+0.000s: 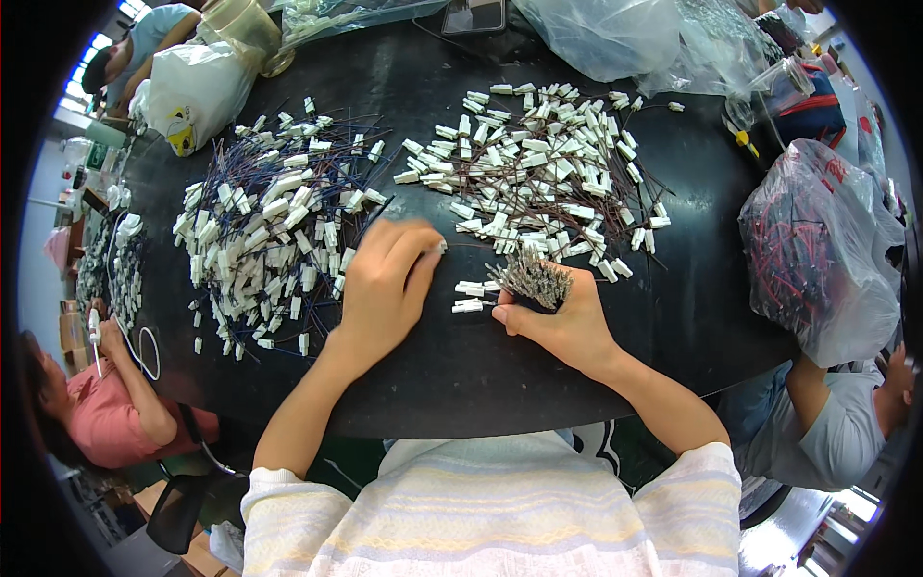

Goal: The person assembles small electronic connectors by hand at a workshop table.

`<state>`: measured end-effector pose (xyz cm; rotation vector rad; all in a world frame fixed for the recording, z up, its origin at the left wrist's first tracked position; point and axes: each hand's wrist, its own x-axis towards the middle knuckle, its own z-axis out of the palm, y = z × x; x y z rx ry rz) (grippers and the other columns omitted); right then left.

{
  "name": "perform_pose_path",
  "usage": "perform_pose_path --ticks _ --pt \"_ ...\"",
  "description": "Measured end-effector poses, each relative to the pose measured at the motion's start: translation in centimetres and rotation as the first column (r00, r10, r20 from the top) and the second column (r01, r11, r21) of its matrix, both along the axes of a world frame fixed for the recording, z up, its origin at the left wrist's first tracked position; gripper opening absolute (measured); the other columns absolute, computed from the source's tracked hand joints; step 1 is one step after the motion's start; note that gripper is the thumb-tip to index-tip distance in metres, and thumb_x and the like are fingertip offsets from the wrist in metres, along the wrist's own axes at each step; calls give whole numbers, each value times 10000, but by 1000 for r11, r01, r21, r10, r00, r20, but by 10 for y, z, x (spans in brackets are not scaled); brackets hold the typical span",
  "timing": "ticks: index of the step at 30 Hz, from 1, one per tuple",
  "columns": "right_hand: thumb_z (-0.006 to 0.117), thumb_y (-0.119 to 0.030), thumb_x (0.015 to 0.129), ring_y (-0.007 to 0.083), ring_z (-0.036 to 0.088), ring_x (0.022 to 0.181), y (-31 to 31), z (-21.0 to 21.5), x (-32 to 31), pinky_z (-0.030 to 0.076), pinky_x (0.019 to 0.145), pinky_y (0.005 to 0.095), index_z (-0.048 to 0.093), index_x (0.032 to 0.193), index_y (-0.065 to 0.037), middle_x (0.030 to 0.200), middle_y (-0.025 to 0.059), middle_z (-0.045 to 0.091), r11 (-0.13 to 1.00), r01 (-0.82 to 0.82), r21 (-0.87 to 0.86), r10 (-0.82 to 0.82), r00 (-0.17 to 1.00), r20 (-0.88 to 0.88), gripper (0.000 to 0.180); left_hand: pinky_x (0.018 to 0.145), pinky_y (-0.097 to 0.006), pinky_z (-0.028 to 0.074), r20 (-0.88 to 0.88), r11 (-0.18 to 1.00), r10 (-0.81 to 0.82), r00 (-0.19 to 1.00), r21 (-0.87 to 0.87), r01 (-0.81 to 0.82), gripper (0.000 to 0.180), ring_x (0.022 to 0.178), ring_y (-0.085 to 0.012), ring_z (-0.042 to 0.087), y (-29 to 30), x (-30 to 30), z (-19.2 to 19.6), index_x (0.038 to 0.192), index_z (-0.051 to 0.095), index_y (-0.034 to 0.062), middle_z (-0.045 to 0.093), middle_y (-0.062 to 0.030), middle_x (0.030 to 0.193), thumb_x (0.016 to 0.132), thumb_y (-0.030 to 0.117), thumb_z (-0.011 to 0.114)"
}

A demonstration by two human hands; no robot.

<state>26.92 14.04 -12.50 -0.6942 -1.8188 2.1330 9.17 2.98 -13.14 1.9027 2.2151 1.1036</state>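
Observation:
My left hand (pixel 385 284), slightly blurred, has thumb and fingertips pinched together at the right edge of the left pile. A small white connector (pixel 441 247) shows at its fingertips, with a thin reddish wire running off to the right. My right hand (pixel 569 322) is closed around a thick bundle of wires (pixel 532 277), their metal-tipped ends pointing up. White connectors (pixel 469 306) stick out to the left by its thumb. Loose white connectors with dark blue wires (pixel 279 207) are heaped left of centre; connectors with brownish wires (pixel 538 168) form another heap at the right.
All this lies on a black table (pixel 423 385) with a curved near edge. Clear plastic bags (pixel 615 38) lie at the back, and a bag of red wires (pixel 798 250) stands at the right. A white bag (pixel 197 91) is at the far left. Other people sit on both sides.

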Motion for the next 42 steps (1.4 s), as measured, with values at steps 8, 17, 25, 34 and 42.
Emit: perform_pose_path --ticks 8,17,25,34,42 --pt "672 -27 706 64 554 680 0 2 -1 449 634 219 625 777 6 727 24 616 993 47 111 -53 997 52 91 676 -182 428 894 980 7 448 -95 175 168 780 -55 531 -18 19 11 1012 596 -26 604 -46 879 873 60 556" --pt "695 -56 713 54 563 671 -1 0 -2 457 629 207 633 790 0 726 16 630 985 87 150 -94 995 42 114 579 -196 381 850 975 -50 525 -71 209 126 655 -58 486 -15 20 7 937 633 -21 565 -18 747 826 19 589" --pt "652 -39 712 90 568 673 -1 -5 -2 454 630 241 625 782 16 714 57 618 985 44 166 -41 999 -20 93 513 -219 359 720 958 -51 692 -161 238 131 578 -77 462 -14 25 9 904 649 -10 564 -36 687 778 26 641" --pt "634 -20 742 68 490 605 -4 -7 1 418 549 237 618 839 13 692 31 590 988 -4 152 5 1000 -2 104 508 -194 348 694 972 -80 716 -105 210 123 598 -63 486 -12 34 7 884 646 -28 561 -34 685 763 -17 632" --pt "599 -19 781 63 522 609 1 -3 -2 417 570 220 590 849 12 654 21 580 997 -36 -61 36 999 -12 75 556 -265 419 168 997 -23 986 71 11 171 653 -171 545 20 1 0 896 632 6 579 -89 835 725 -11 633"
